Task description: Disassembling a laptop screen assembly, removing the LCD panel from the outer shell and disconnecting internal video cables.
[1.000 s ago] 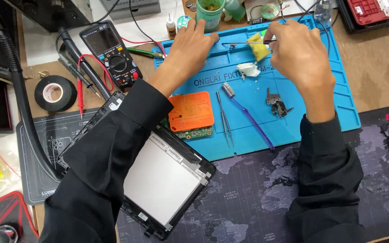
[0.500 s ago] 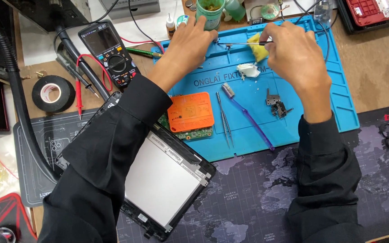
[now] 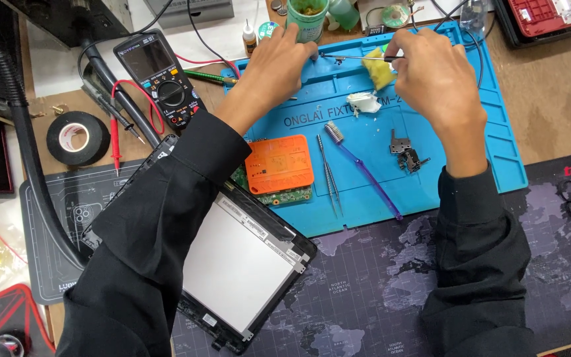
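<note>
left hand [image 3: 273, 71]: stretched up to the far edge of the blue mat [image 3: 497, 132]; fingers curled by the green cup [image 3: 307, 14]; can't tell if it grips anything
right hand [image 3: 434, 76]: raised, fingers pinched shut on a thin metal tool [image 3: 355, 58]; yellow sponge [image 3: 379, 69] just under it
nearby: toothbrush [image 3: 365, 170]; tweezers [image 3: 328, 173]

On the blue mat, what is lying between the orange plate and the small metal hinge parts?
In the head view, thin metal tweezers and a blue-handled brush lie between the orange plate and the metal hinge parts on the blue mat.
</note>
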